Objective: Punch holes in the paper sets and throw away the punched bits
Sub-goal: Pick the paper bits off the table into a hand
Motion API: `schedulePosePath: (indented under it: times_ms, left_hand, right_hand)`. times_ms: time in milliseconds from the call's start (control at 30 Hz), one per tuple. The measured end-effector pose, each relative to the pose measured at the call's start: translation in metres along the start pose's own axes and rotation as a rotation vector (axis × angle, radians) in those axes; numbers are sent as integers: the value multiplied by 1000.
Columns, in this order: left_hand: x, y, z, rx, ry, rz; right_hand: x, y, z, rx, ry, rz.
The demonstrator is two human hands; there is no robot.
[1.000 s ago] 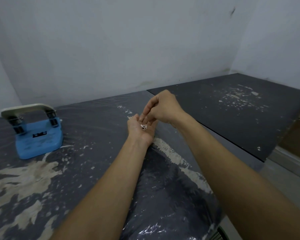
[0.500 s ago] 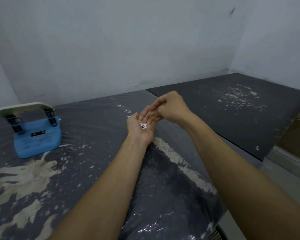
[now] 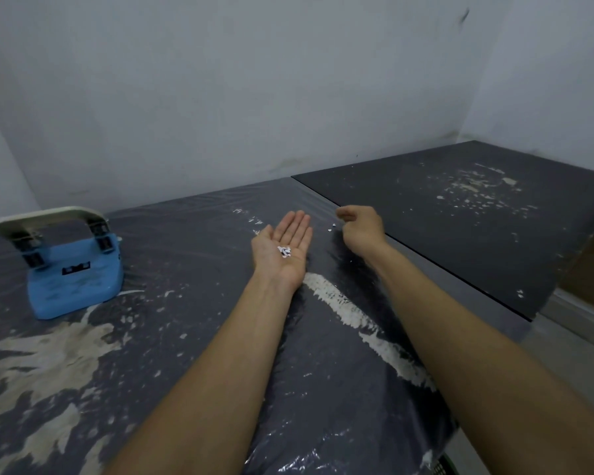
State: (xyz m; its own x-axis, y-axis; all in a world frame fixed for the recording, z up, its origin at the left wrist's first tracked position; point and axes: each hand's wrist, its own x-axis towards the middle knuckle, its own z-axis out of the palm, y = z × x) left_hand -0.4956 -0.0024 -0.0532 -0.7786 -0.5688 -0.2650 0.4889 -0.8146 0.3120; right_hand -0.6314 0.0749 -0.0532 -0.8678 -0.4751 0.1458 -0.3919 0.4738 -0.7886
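White punched bits [image 3: 284,251] sit in a small pile on the upturned palm of the left hand [image 3: 283,250], fingers straight and flat; exact count too small to tell. Right hand [image 3: 359,229] hovers just beside it over the plastic-covered dark table [image 3: 192,303], fingers curled, but whether they pinch anything is hidden from this angle; 2 or so loose specks [image 3: 331,228] lie on the table between the hands. Blue hole punch [image 3: 67,269] stands far left with its handle up, well apart from both hands, its tray contents not visible.
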Motion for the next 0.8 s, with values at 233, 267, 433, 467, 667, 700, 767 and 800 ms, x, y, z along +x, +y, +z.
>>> schedulePosePath:
  times_ms: [233, 267, 433, 467, 667, 700, 767, 800]
  left_hand:
    - [3, 0, -1, 9, -17, -8]
    - [3, -1, -1, 11, -17, -10]
    - [4, -4, -1, 26, -17, -12]
    - [3, -5, -1, 26, -16, -11]
    - [3, -7, -1, 32, -26, -11]
    - [3, -6, -1, 28, -31, -11]
    - [3, -5, 0, 25, -38, -14]
    - [2, -5, 1, 26, -41, -15]
  right_hand:
    - [1, -2, 7, -267, -169, -160]
    - [-3, 0, 6, -293, -187, -190]
    - [-21, 12, -5, -404, -154, -345]
    - [-23, 13, -8, -404, -112, -368]
    - [-24, 2, -8, -432, -234, -335]
    - [-27, 0, -6, -460, -261, -347]
    - [-33, 0, -7, -506, -268, -379]
    - [-36, 1, -9, -521, -263, -391]
